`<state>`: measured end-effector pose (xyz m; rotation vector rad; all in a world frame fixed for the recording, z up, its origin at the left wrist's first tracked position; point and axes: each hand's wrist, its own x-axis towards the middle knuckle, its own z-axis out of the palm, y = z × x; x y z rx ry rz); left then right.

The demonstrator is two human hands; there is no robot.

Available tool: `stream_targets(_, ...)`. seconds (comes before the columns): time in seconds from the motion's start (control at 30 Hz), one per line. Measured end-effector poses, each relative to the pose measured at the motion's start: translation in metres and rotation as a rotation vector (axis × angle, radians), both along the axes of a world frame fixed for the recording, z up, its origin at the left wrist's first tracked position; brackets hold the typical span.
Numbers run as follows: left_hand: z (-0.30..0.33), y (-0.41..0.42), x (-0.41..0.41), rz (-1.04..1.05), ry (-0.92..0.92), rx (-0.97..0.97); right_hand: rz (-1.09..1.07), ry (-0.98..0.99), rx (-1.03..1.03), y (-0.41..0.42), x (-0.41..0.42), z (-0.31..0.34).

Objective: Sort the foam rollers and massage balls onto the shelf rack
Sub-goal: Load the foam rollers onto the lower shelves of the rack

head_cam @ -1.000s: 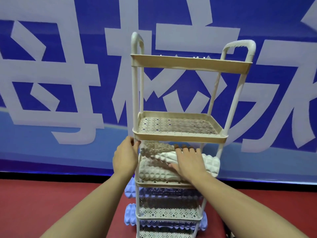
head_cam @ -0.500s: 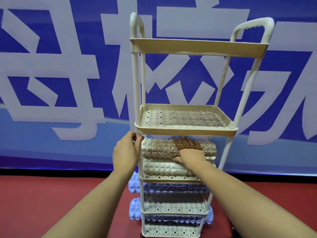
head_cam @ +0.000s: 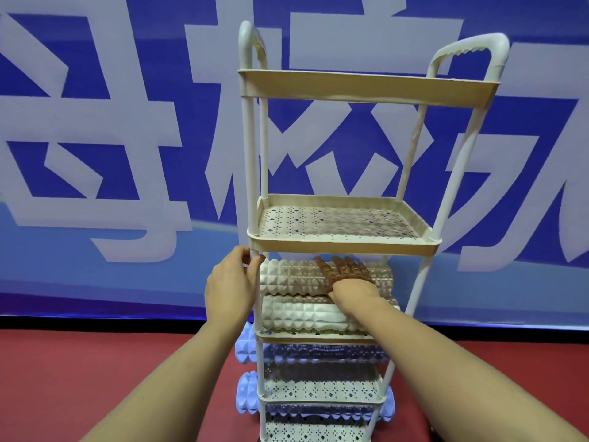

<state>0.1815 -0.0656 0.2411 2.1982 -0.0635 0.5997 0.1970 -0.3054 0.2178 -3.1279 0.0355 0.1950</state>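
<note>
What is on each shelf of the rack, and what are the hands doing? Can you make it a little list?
Second shelf: nothing visible
Third shelf: two white foam rollers, side by side
Lower shelves: purple foam rollers
Left hand: holds the rack post
Right hand: flat on the back white roller
Top shelf: contents hidden

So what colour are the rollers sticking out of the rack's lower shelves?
Pale lilac-blue rollers, studded with raised bumps; clearest in the head view.
</note>
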Motion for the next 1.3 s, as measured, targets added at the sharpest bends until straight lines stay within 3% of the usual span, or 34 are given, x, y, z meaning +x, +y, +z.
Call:
stream_targets(0.3,-0.001,0.0,0.002,0.013,0.002,0.009,-0.064,0.075,0.045,0.013,-0.022,0.017)
stream_targets(0.53,0.001,0.001,-0.002,-0.01,0.056,0.032,0.105,-0.263,-0.043,0.011,-0.062,0.008)
stream_targets(0.77,-0.019,-0.007,-0.04,-0.055,0.197,-0.057,0.214,-0.338,-0.024,-0.03,-0.126,0.0)
stream_targets(0.97,-0.055,-0.059,-0.105,-0.216,0.243,0.073,0.039,-0.317,0.026,-0.088,-0.197,-0.027)
stream_targets(1.3,-0.138,-0.215,-0.218,-0.636,0.39,0.168,-0.344,-0.181,0.135,-0.192,-0.358,-0.119)
